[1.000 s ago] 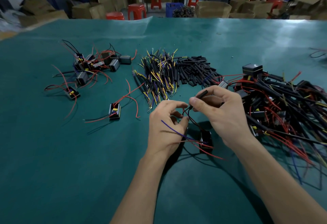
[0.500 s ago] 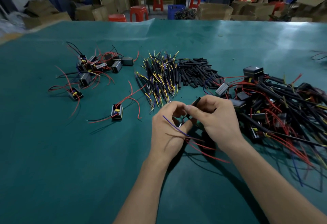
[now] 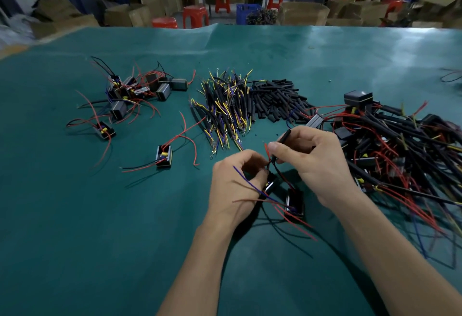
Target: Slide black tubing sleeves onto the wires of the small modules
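Black tubing sleeve (image 3: 284,136) pinched by right hand (image 3: 316,163), left hand (image 3: 235,185) fingers pinching thin wires (image 3: 271,163), green mat (image 3: 100,228)

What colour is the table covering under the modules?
Teal green table covering, plain and unpatterned, clearest in the head view.

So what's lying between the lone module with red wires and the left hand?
Head view: bare green mat between the lone module and the left hand; only its red wire curls nearby.
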### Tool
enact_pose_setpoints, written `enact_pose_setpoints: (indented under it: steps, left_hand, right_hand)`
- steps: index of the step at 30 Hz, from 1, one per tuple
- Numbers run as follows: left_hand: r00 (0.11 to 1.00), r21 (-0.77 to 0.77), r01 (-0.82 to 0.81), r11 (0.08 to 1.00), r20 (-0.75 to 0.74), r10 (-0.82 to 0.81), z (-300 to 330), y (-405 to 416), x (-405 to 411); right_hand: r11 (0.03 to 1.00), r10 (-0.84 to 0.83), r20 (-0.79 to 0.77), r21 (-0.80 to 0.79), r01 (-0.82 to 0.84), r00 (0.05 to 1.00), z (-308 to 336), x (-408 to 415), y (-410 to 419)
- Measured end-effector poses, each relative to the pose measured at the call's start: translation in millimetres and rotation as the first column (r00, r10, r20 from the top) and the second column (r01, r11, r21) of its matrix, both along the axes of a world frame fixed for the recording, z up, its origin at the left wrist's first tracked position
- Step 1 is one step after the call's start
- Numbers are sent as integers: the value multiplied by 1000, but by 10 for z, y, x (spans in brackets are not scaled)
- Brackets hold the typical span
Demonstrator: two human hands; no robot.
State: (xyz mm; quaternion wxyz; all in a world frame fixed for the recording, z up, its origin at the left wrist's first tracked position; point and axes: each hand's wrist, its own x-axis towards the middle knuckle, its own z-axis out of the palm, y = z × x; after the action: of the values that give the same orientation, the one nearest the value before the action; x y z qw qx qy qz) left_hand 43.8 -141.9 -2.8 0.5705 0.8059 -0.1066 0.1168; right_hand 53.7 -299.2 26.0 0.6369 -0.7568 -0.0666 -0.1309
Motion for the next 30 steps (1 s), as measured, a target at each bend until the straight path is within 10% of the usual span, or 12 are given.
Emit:
enact_pose_setpoints:
  steps: [15, 23, 30]
  left_hand:
    - [998, -21, 29, 999, 61, -28, -19, -47, -9]
    - [978, 138, 11, 990, 206, -39, -29, -93, 12]
    - [983, 88, -30, 996, 185, 13, -72, -88, 42]
  right_hand:
    - [898, 16, 15, -439, -8, 1000, 100, -41, -122]
    - [926, -23, -52, -379, 2, 998, 185, -95, -66]
    - [603, -27, -200, -785, -144, 979, 456, -514, -269]
